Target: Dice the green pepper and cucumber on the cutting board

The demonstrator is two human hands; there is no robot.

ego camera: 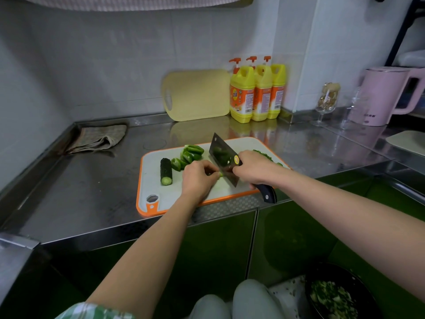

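A white cutting board [156, 192] with an orange rim lies on the steel counter. A dark cucumber piece [166, 171] lies at its left, with green pepper pieces [189, 154] behind it. My right hand [253, 168] grips a cleaver [220, 155] by its dark handle, the blade edge down on the board. My left hand [199, 178] pinches a small green piece [221, 174] against the blade. Diced green bits [264, 154] lie behind my right hand, partly hidden.
A folded cloth [99, 139] lies at the back left. A yellow board [197, 95] and three yellow detergent bottles [257, 93] stand against the wall. A glass [326, 100] and pink kettle [384, 95] are at the right. A dark bowl [333, 295] of chopped greens sits low right.
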